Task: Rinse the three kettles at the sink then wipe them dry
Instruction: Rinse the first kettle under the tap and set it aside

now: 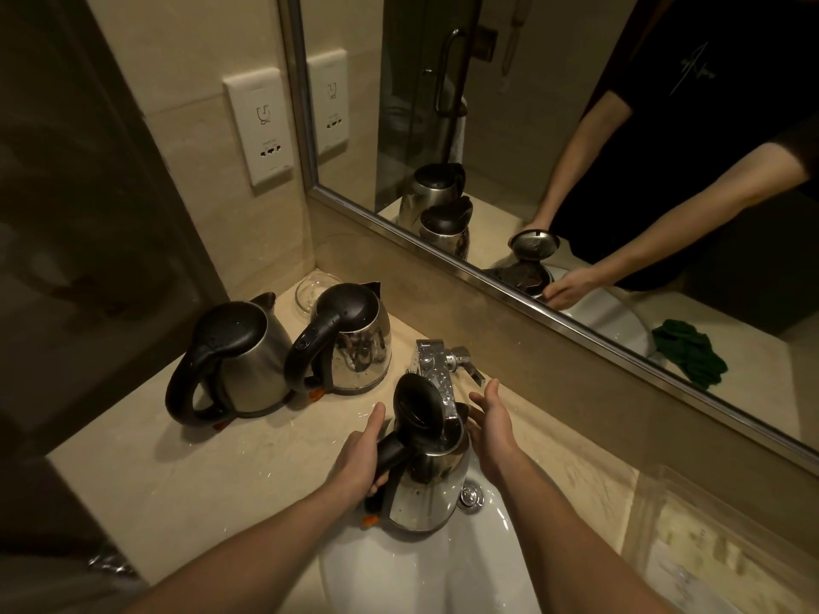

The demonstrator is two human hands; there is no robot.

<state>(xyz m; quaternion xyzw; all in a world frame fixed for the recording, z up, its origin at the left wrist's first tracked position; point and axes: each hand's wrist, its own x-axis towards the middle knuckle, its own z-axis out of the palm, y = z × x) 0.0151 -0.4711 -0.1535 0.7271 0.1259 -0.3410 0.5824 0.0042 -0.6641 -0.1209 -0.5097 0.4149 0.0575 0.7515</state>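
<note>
- the held kettle (425,494) stands in the sink (443,578) with its lid (419,407) swung up and its mouth right under the tap (436,374).
- the left hand (361,458) is curled round the black handle (392,454), thumb stretched up toward the lid.
- the right hand (494,429) is spread with straight fingers, just beside the kettle's rim on the tap side; i cannot tell whether the palm touches the steel.
- two more kettles sit on the counter (221,480) left of the sink, lids down, close side by side: the outer kettle (248,361) nearer the edge, the inner kettle (359,343) nearer the tap.
- a glass dish (310,290) lies behind them in the corner.
- the mirror (487,126) shows a green cloth (689,352) on the counter beyond the sink.
</note>
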